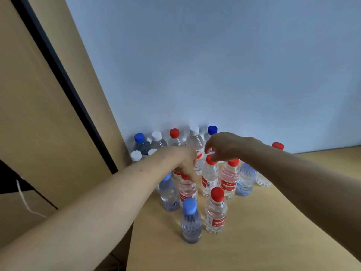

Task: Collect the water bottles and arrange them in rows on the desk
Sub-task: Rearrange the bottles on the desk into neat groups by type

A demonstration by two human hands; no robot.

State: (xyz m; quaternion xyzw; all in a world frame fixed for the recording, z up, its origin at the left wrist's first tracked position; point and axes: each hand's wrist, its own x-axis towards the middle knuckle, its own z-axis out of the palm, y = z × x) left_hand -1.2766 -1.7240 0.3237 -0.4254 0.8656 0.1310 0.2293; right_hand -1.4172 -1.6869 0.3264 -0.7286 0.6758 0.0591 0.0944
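Note:
Several clear water bottles with red, blue and white caps stand upright in rows on the wooden desk [263, 231], packed toward the back left corner. My left hand [186, 165] reaches down over a red-labelled bottle [188, 189] and grips its top; its cap is hidden under my fingers. My right hand [224, 146] hovers over a red-capped bottle [210, 178], fingers curled and touching its cap. Nearest to me stand a blue-capped bottle [191, 222] and a red-capped bottle [216, 211].
A pale blue wall [214, 65] runs behind the back row. A tan panel with a dark strip [58, 75] closes off the left side. A white cord [25, 202] hangs at the lower left, beyond the desk edge.

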